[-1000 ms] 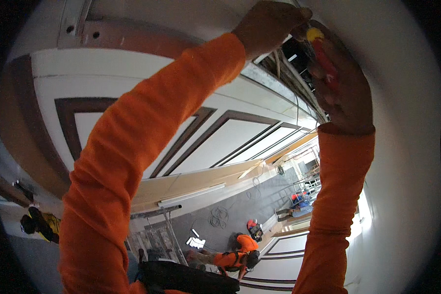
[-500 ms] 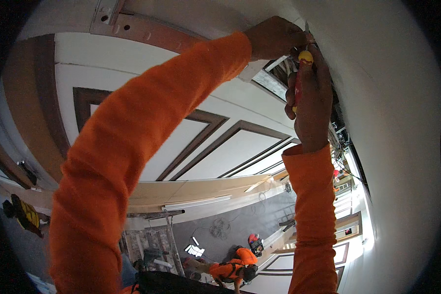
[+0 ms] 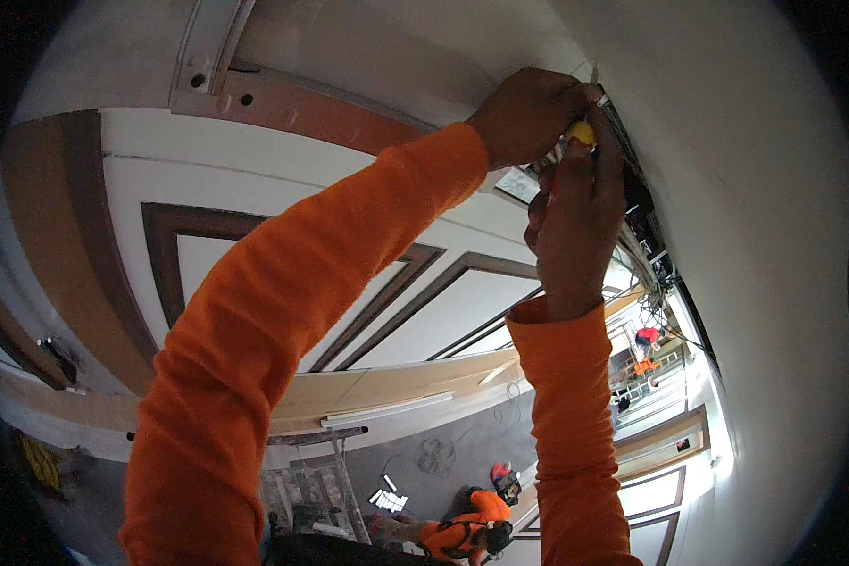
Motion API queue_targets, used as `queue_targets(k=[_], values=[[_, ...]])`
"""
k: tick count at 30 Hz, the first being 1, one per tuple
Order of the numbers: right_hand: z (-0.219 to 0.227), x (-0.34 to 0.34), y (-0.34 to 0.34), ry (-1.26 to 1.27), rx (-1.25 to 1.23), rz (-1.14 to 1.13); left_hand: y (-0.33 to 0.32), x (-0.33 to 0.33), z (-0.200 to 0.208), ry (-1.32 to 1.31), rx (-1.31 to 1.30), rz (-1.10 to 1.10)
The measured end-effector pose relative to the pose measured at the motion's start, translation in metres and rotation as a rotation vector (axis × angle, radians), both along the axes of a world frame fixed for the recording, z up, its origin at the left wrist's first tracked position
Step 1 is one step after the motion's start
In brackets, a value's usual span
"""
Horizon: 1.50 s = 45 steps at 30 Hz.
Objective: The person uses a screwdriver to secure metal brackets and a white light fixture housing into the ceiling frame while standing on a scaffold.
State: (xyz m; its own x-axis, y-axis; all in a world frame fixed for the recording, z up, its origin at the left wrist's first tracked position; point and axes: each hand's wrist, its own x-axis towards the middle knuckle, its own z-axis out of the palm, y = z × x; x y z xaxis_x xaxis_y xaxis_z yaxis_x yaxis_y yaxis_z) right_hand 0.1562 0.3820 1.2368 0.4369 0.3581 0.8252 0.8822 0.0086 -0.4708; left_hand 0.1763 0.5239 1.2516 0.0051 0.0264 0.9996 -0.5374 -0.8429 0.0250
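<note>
My right hand is raised to the ceiling edge, wrapped round a screwdriver with a yellow and red handle. Its tip is hidden among my fingers. Just above and to the left, my left hand is closed, fingertips pinched together by the tool's upper end. What those fingers hold is too small and covered to make out. Both hands work at a dark opening along the pale ceiling panel, where cables run.
White wall panels with brown trim stand beside me. Far below on the grey floor are a coworker in orange, white pieces and a scaffold platform. A long white strip lies by the wall base.
Both hands have come down slightly, and the right hand has shifted a little left. The screwdriver handle is now more covered by my fingers. The view has tilted upward a little.
</note>
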Motion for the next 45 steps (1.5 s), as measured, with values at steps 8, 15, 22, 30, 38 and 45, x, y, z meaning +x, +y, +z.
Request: queue_targets(k=[8, 15, 22, 30, 38, 45], values=[[0.044, -0.025, -0.029, 0.137, -0.203, -0.069, -0.006, 0.008, 0.013, 0.148, -0.113, -0.216], [0.096, 0.000, -0.067, 0.387, -0.456, 0.178, -0.015, 0.025, 0.028, 0.053, 0.022, 0.339], [0.026, 0.015, -0.052, -0.227, -0.573, -0.057, 0.011, -0.004, -0.009, 0.488, 0.030, 0.008], [0.006, 0.010, -0.017, -0.211, -0.224, 0.052, 0.033, 0.008, 0.012, 0.198, 0.268, -0.050], [-0.005, 0.021, 0.004, -0.286, -0.108, -0.039, 0.023, -0.006, 0.013, 0.085, 0.300, 0.299], [-0.008, 0.017, -0.001, -0.211, -0.086, -0.088, 0.023, 0.015, 0.008, -0.034, 0.345, 0.339]])
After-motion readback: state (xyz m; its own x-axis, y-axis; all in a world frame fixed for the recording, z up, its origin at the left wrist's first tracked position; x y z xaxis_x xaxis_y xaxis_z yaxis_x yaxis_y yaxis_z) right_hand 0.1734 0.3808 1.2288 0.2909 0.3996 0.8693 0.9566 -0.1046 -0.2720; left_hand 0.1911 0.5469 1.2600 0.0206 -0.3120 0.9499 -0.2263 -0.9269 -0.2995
